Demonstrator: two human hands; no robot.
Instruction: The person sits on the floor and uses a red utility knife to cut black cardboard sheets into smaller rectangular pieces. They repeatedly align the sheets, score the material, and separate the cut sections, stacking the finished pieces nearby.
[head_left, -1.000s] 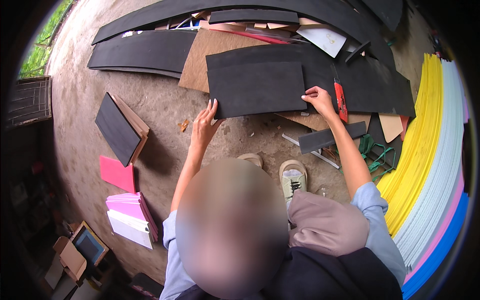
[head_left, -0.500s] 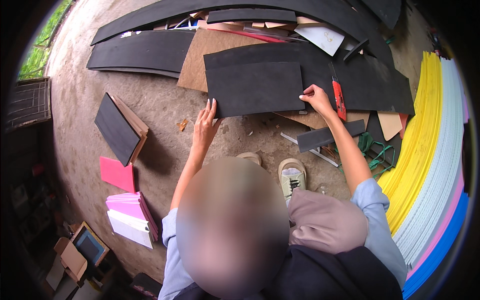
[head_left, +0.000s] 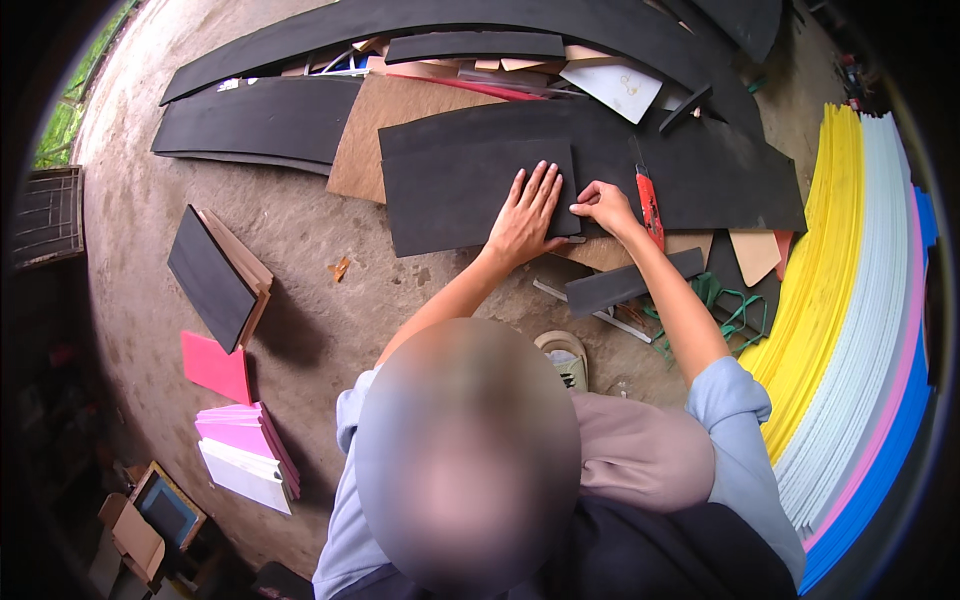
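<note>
A rectangular black foam sheet (head_left: 440, 195) lies on top of a larger black sheet (head_left: 690, 180). Near its right end, my left hand (head_left: 525, 212) rests flat on it, fingers spread and the thumb by the front edge. Just to the right, at the sheet's right edge, the thumb and fingers of my right hand (head_left: 605, 208) are pinched together. What they hold, if anything, is too small to make out. A red utility knife (head_left: 649, 207) lies on the larger sheet, to the right of my right hand.
Beneath the black sheets lies a brown board (head_left: 365, 140). To the left stand a black-topped stack (head_left: 215, 275), a red stack (head_left: 215, 365) and pink sheets (head_left: 240, 430). Tall yellow sheets (head_left: 820, 250) rise at the right, near a tangle of green cord (head_left: 735, 310).
My left hand has moved right, from the sheet's front left corner to flat on its right end. My right hand stays pinched at the right edge. The whole view has shifted slightly.
</note>
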